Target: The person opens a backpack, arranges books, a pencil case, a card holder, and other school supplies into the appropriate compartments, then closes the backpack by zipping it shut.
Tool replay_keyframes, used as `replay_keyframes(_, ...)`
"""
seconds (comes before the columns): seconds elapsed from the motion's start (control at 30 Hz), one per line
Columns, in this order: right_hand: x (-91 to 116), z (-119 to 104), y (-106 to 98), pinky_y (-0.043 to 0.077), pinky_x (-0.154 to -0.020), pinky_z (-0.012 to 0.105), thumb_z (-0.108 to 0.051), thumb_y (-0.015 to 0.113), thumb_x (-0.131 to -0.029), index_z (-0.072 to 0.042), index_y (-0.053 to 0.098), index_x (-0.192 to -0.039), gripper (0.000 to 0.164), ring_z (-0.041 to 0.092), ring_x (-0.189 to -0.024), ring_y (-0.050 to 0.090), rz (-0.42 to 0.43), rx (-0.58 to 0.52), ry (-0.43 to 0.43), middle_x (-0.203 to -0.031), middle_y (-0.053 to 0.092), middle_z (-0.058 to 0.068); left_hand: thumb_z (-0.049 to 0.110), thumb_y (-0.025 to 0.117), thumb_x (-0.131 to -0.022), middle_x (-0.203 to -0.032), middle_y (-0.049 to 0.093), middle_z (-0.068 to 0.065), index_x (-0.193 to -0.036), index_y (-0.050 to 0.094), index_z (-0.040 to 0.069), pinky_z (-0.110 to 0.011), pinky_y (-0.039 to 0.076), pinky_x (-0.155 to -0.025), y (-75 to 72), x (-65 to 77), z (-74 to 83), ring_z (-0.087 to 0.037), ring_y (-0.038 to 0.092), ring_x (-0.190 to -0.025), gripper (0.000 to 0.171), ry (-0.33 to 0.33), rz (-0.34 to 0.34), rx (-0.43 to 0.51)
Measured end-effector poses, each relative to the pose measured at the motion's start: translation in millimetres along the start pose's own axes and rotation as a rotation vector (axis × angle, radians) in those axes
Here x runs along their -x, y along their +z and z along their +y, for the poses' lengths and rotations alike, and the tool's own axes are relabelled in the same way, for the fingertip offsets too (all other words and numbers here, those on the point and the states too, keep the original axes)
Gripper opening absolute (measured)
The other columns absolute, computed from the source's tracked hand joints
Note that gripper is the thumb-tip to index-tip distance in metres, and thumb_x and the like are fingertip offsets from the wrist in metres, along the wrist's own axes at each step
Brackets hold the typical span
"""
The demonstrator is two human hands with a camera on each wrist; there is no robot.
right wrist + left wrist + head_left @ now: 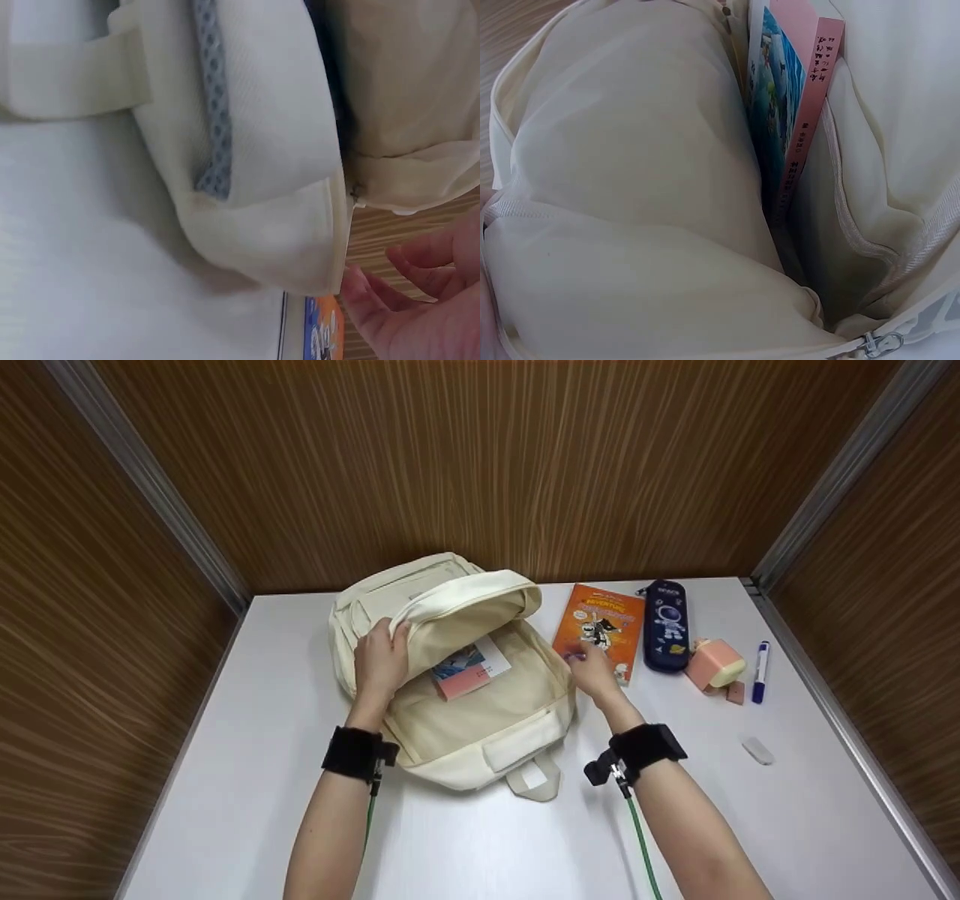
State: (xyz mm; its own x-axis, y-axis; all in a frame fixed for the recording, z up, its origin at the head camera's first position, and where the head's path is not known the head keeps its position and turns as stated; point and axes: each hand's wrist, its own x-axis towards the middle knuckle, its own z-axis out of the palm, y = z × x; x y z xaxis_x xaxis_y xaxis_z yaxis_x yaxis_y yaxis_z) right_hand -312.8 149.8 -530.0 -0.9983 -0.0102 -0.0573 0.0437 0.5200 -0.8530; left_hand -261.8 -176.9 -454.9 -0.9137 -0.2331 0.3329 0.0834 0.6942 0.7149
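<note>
A cream backpack (450, 735) lies unzipped on the table. My left hand (381, 660) grips the edge of its raised front panel (480, 592), holding the main compartment open. Inside sits a book with a pink and blue cover (463, 675); the left wrist view shows its pink spine (810, 120) beside the inner pocket. My right hand (596, 671) is at the bag's right side, over the lower part of an orange comic book (607, 622). In the right wrist view, its fingers (364, 296) are loosely bent, with one fingertip right at the bag's edge.
Right of the orange book lie a navy space-print pencil case (666, 626), a pink and cream box-shaped item (716, 665), a blue-and-white marker (761, 671) and a small grey-white piece (757, 750). Wood-grain panels (480, 472) enclose the white table (247, 780) at the back and sides.
</note>
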Motion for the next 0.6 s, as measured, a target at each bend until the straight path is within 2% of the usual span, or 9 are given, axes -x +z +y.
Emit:
replay_keyframes(0.1, -3, 11, -3, 0.043, -0.097, 0.048, 0.004, 0.045, -0.092, 0.006, 0.055, -0.132, 0.042, 0.039, -0.120, 0.053, 0.075, 0.171, -0.070, -0.131, 0.056, 0.026, 0.027, 0.053, -0.102, -0.086, 0.066, -0.024, -0.094, 0.062, -0.001, -0.054, 0.046, -0.073, -0.2, 0.8, 0.5, -0.045, 0.064, -0.085, 0.031, 0.007, 0.005, -0.012)
replay_keyframes(0.2, -5, 19, -5, 0.038, -0.103, 0.051, 0.005, 0.044, -0.091, 0.002, 0.050, -0.139, 0.048, 0.042, -0.126, 0.048, 0.082, 0.314, -0.129, -0.138, 0.051, 0.025, 0.027, 0.054, -0.102, -0.089, 0.067, -0.025, -0.094, 0.062, -0.001, -0.054, 0.045, -0.074, -0.4, 0.7, 0.4, -0.045, 0.064, -0.086, 0.031, -0.001, 0.012, -0.019)
replay_keyframes(0.33, -6, 30, -5, 0.030, -0.108, 0.054, -0.004, 0.044, -0.098, 0.000, 0.041, -0.146, 0.048, 0.046, -0.132, 0.039, -0.032, 0.459, -0.130, -0.148, 0.039, 0.027, 0.027, 0.055, -0.101, -0.090, 0.067, -0.026, -0.095, 0.063, -0.002, -0.055, 0.045, -0.075, -0.6, 0.7, 0.6, -0.046, 0.064, -0.088, 0.031, -0.005, 0.013, -0.014)
replay_keyframes(0.47, -3, 40, -6, 0.021, -0.110, 0.059, -0.014, 0.040, -0.104, 0.000, 0.040, -0.147, 0.045, 0.051, -0.135, 0.030, -0.150, 0.599, -0.132, -0.151, 0.032, 0.028, 0.027, 0.055, -0.101, -0.092, 0.067, -0.027, -0.095, 0.063, -0.002, -0.055, 0.045, -0.076, -0.2, 1.0, 0.9, -0.047, 0.064, -0.089, 0.031, -0.004, 0.015, -0.009)
replay_keyframes(0.6, 1, 49, -13, 0.014, -0.109, 0.065, -0.012, 0.041, -0.101, -0.003, 0.043, -0.146, 0.046, 0.052, -0.138, 0.023, -0.201, 0.648, -0.126, -0.152, 0.031, 0.025, 0.027, 0.055, -0.101, -0.088, 0.067, -0.026, -0.093, 0.062, -0.001, -0.055, 0.045, -0.074, 0.7, 1.2, 1.9, -0.046, 0.064, -0.086, 0.031, -0.003, 0.012, -0.016)
